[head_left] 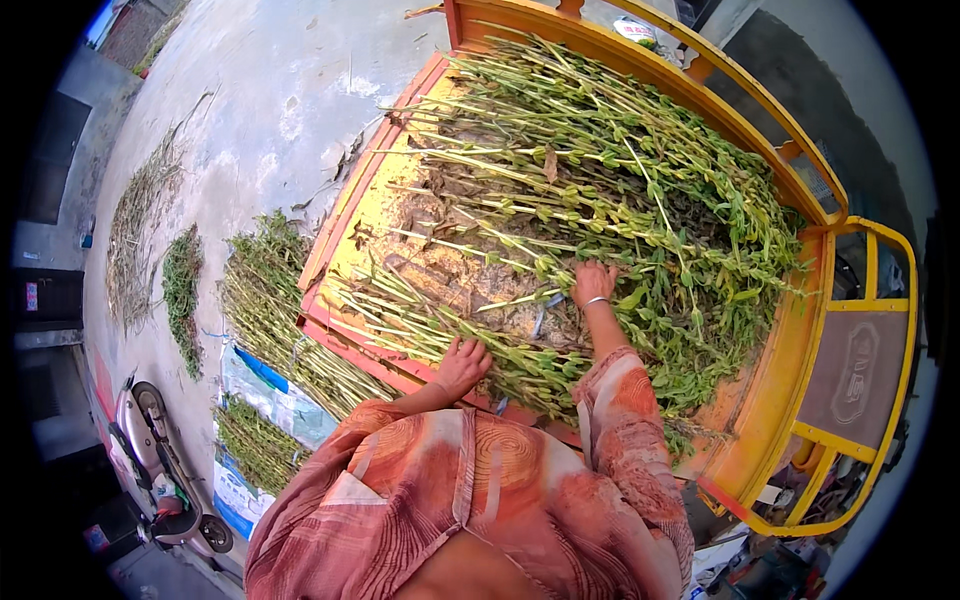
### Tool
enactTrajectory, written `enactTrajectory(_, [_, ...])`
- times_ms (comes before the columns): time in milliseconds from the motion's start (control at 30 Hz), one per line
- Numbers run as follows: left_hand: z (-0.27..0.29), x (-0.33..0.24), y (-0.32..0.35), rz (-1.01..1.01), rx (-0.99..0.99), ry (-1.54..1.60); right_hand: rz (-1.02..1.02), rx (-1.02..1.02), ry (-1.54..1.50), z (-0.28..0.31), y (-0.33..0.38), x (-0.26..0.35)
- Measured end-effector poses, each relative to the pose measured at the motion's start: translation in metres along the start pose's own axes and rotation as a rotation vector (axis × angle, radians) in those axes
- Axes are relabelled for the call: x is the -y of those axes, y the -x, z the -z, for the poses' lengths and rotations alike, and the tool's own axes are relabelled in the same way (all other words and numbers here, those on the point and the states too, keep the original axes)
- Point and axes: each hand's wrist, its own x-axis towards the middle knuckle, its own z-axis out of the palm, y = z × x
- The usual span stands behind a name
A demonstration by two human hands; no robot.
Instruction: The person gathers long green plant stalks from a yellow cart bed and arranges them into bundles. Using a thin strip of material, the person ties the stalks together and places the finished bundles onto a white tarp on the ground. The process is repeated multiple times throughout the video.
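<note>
Both hands down among cut green stalks on an orange cart bed. Left hand (462, 365), just below the frame's centre, pressed palm-down on a thin bundle of stalks (420, 325) lying along the bed's near edge, fingers curled over the stems; gripping or merely resting, cannot tell. Right hand (594, 283), slightly right of centre and higher, wearing a pale bangle at the wrist, fingers spread and laid flat on the edge of the big heap of leafy stalks (640, 170), not closed around anything visible. Heap filling the upper middle and right of the frame, stems pointing left, leaves toward the right. Between the thin bundle and the heap, a bare patch of the cart bed (380, 215) strewn with brown debris. Orange rail (740, 95) curving along the cart's far side at the upper right. Orange patterned sleeves (630, 430) rising from the lower edge. More bundles (265, 300) laid on the concrete ground (260, 90) at centre left, some on printed sacks (260, 395). Further rows of drying plants (140, 225) at far left. Scooter (160, 470) parked at lower left.
</note>
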Motion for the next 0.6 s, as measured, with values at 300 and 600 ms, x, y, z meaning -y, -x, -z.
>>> enactTrajectory(300, [-0.006, -0.010, 0.008, 0.091, 0.016, -0.019, 0.186, -0.118, -0.168, 0.009, 0.102, 0.003])
enactTrajectory(600, [0.033, -0.039, 0.032, 0.197, -0.069, 0.255, 0.231, -0.316, -0.099, 0.007, 0.177, 0.008])
